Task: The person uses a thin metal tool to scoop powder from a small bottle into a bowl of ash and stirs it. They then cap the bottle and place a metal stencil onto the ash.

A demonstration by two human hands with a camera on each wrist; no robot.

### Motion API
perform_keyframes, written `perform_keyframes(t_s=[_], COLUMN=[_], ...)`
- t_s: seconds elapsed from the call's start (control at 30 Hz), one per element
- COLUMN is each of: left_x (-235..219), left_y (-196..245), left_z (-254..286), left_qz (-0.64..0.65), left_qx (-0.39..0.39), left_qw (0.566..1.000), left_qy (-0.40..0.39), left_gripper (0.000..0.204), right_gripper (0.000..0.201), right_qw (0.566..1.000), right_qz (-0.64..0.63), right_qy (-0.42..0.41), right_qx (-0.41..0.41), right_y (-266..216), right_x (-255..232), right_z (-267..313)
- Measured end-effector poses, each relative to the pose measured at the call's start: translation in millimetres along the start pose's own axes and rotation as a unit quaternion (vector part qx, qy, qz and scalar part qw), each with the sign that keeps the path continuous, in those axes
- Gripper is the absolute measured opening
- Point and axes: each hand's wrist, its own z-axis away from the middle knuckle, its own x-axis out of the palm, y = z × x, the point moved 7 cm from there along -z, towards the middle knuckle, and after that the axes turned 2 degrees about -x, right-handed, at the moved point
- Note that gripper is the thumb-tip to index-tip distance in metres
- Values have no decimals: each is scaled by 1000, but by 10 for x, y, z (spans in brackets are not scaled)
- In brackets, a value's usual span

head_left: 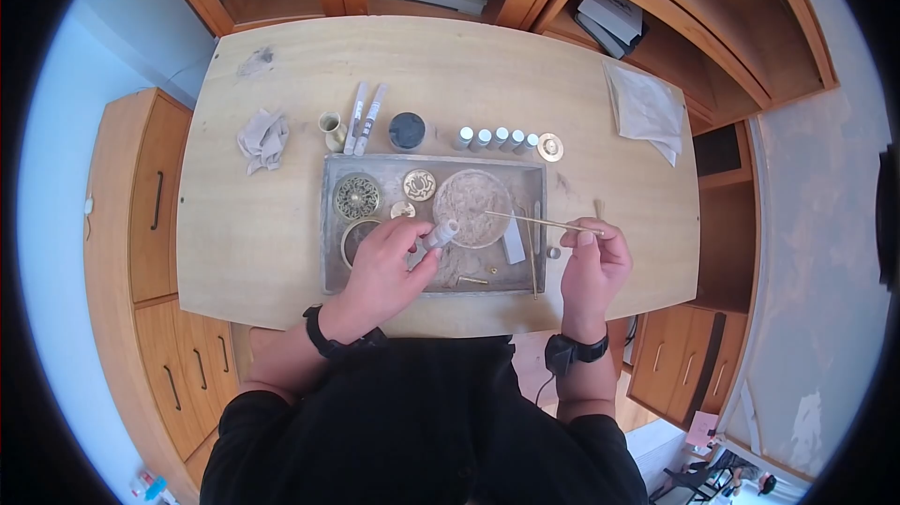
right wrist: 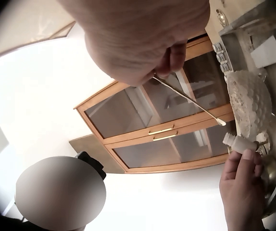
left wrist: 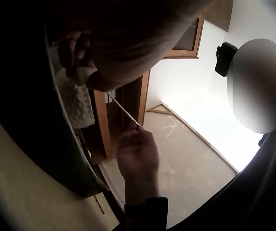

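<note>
Tilted over the tray [head_left: 394, 287], a small open-necked vial [head_left: 442, 234] is held in the left hand [head_left: 386, 268] between thumb and fingers. The right hand [head_left: 596, 271] pinches a thin metal stick [head_left: 544, 221], whose tip is above the round bowl of powder [head_left: 472, 197]. In the right wrist view the stick [right wrist: 188, 99] ends in a small pale scoop-like tip, apart from the mouth of the vial [right wrist: 239, 143]. The left wrist view shows the right hand [left wrist: 138, 155] on the stick [left wrist: 123, 109].
The tray also holds an openwork lid [head_left: 357, 195], a patterned disc [head_left: 419, 185] and a white block [head_left: 513, 241]. Behind it stand a brass vase [head_left: 332, 130], two tubes, a dark jar [head_left: 407, 131] and several capped vials [head_left: 501, 138]. A crumpled cloth [head_left: 263, 139] lies at left, a plastic bag [head_left: 645, 111] at right.
</note>
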Motion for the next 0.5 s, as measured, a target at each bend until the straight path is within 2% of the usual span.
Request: perform_keyframes(t_s=[0.1, 0.5], left_x=[-14, 18], left_y=[8, -5], left_z=[-2, -8], left_qz=[1, -1], left_qx=[0, -6], left_qw=[1000, 1000], left_qy=[6, -7], left_gripper=[29, 28], right_gripper=[9, 6], right_qw=[998, 999], right_qz=[52, 32], right_qy=[21, -10], right_qx=[12, 38], right_y=[68, 131], right_x=[-124, -144], right_z=[-13, 38])
